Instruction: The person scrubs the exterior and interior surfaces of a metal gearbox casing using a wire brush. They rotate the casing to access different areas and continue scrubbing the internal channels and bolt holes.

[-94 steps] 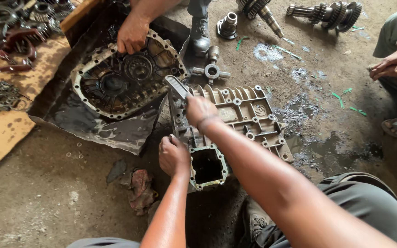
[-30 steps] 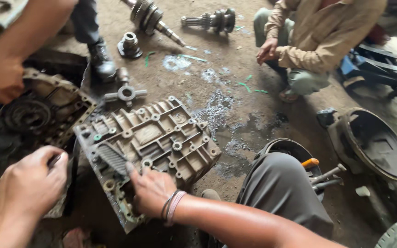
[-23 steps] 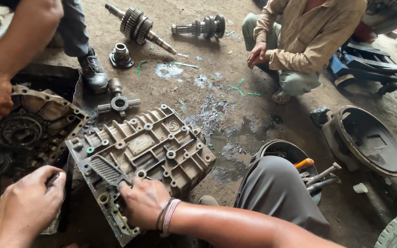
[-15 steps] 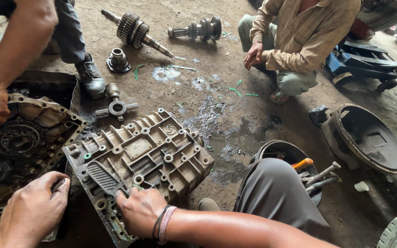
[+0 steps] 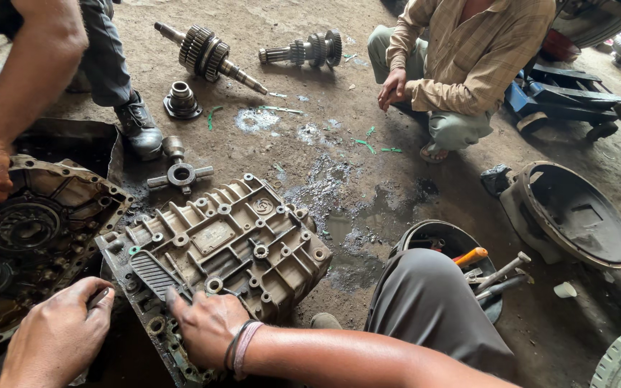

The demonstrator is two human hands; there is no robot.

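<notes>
Two bare hands rested at the near edge of a ribbed metal gearbox casing (image 5: 224, 248) lying on the oily floor (image 5: 339, 158), its long axis running from lower left to upper right. Right hand (image 5: 206, 323) lay flat with fingers spread on the rim, the nearer one; left hand (image 5: 55, 338) curled loosely at its left corner, holding nothing visible. Compared with half a second earlier, both hands sat in nearly the same places on the casing.

At the top of the frame two geared shafts lie on the dirty floor (image 5: 339, 179): a long one (image 5: 208, 55) upper left, a shorter one (image 5: 303, 51) beside it. A cross-shaped joint piece (image 5: 180, 174) sits below them. A crouching person in a checked shirt (image 5: 468, 65) occupies the upper right. A round bell housing (image 5: 576, 215) lies at right, near a bucket of tools (image 5: 483, 269).
</notes>
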